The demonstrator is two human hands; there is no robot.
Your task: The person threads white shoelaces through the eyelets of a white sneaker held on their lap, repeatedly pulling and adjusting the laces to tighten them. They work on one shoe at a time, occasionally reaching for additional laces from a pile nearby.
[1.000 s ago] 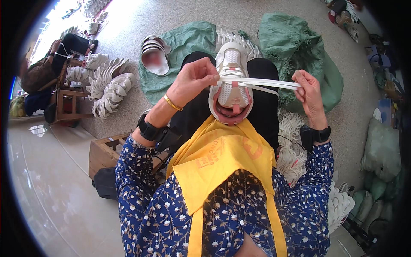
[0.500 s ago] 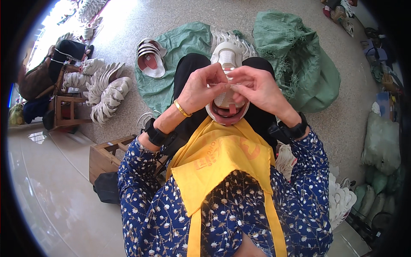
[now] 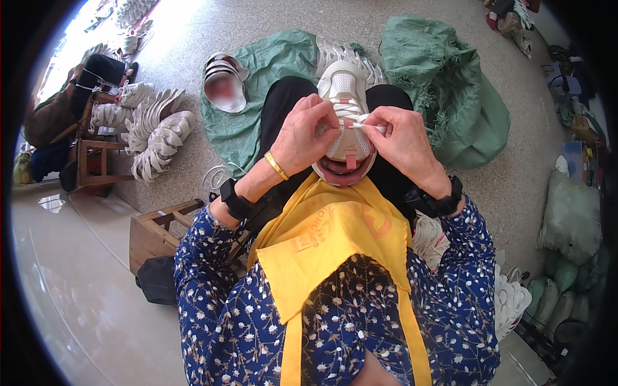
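Between my knees rests a white sneaker (image 3: pixel 342 82) with pink trim, its toe pointing away and its pink-lined opening toward me. A white shoelace (image 3: pixel 353 122) runs across its tongue between my two hands. My left hand (image 3: pixel 310 130), with a gold bracelet at the wrist, is closed in a pinch on the lace at the shoe's left side. On the other side my right hand (image 3: pixel 398 134) pinches the lace too, thumb against forefinger. Both wrists wear black bands. The fingertips hide part of the lacing.
A green sack sheet (image 3: pixel 257 71) on the floor carries stacked shoe uppers (image 3: pixel 224 83). Another bunched green sack (image 3: pixel 444 96) lies right. White shoes (image 3: pixel 161 145) are piled left, by a wooden stool (image 3: pixel 103 164). Another wooden stool (image 3: pixel 154 241) stands near my left elbow.
My hands have moved apart, the right one to the right, drawing the lace between them into view. Before, the fingertips met close together over the shoe.
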